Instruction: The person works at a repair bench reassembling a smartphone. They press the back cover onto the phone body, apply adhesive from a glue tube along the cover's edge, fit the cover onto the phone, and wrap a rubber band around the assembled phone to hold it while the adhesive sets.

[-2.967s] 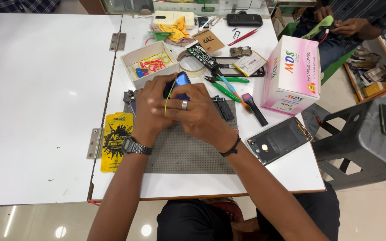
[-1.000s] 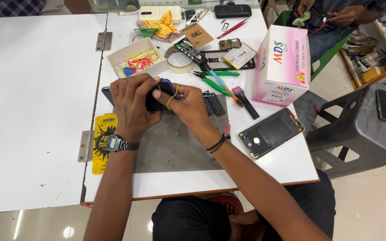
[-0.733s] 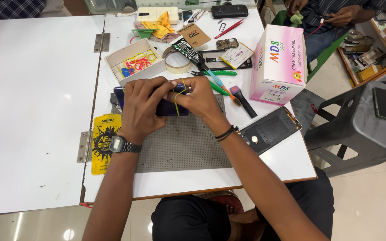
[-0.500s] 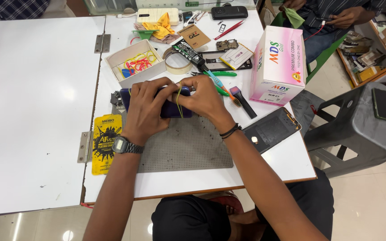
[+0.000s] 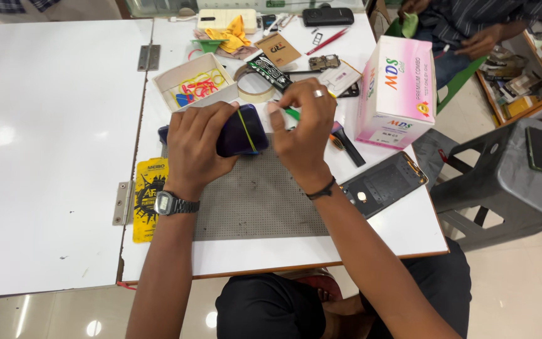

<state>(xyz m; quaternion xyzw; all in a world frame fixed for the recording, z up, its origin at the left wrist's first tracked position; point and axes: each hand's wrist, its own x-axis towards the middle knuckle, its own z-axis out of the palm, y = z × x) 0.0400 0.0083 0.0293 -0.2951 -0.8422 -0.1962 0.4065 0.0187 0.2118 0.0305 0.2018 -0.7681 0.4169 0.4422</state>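
My left hand (image 5: 197, 145) presses a dark blue phone (image 5: 244, 130) down on the grey perforated work mat (image 5: 252, 201). A thin yellow-green rubber band runs across the phone near its right end. My right hand (image 5: 302, 129) hovers just right of the phone, fingers pinched together above green-handled tools (image 5: 291, 113); whether it grips anything I cannot tell. A ring sits on one of its fingers, and a watch is on my left wrist.
Behind the hands stand a small white box of coloured rubber bands (image 5: 197, 81), a tape roll (image 5: 255, 94) and small parts. A pink-white carton (image 5: 396, 88) stands at right, a phone back frame (image 5: 384, 188) lies near the edge. Another person sits far right beside a grey stool (image 5: 509, 176).
The phone has been lowered onto the mat under my left hand. My right hand has come off the phone and moved right, with the rubber band now around the phone.
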